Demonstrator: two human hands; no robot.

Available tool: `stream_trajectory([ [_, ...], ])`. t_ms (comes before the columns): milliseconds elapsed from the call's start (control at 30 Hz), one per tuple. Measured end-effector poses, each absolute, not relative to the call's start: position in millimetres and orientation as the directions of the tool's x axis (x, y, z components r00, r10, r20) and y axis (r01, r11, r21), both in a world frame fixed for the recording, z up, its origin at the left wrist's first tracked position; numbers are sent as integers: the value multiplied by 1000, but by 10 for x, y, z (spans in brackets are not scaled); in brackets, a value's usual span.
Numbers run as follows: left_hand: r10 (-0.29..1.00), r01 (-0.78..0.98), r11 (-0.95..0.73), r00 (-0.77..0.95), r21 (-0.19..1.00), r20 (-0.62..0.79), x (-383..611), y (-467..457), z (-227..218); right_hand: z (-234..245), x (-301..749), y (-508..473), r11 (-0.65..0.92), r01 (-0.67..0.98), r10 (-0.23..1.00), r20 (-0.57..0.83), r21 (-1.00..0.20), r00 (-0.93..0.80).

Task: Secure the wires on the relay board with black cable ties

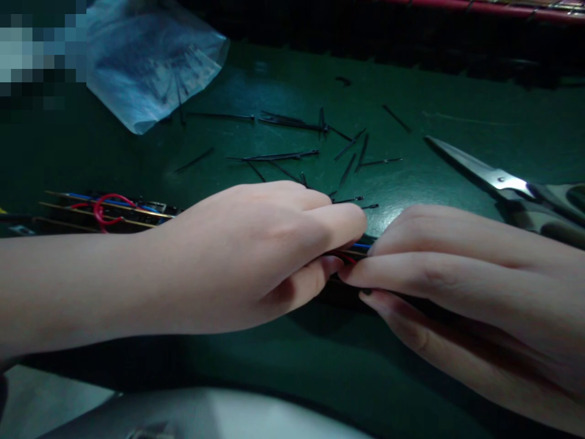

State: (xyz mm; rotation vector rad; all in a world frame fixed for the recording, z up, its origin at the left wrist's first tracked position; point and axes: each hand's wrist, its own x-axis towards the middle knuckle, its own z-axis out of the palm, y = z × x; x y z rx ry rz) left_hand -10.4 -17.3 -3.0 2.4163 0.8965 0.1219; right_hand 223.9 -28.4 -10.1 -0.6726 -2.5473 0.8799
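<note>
My left hand reaches in from the left, fingers curled and pinching a dark narrow strip with red and blue wires at the middle of the green table. My right hand comes from the right, fingers pressed together on the same strip, fingertips touching those of the left hand. Most of the strip is hidden under both hands. More of the wired strips, with a red wire loop and a blue wire, lie behind my left forearm.
Several thin black cable ties lie scattered on the table beyond the hands. A pair of scissors rests at the right. A clear plastic bag lies at the back left. A pale edge shows at the bottom.
</note>
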Motion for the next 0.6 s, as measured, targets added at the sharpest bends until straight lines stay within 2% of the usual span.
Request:
stream_trajectory([
  [600, 618, 569, -636, 780, 522, -96, -116, -169, -40, -114, 2229, -288, 697, 333, 555, 185, -635, -811],
])
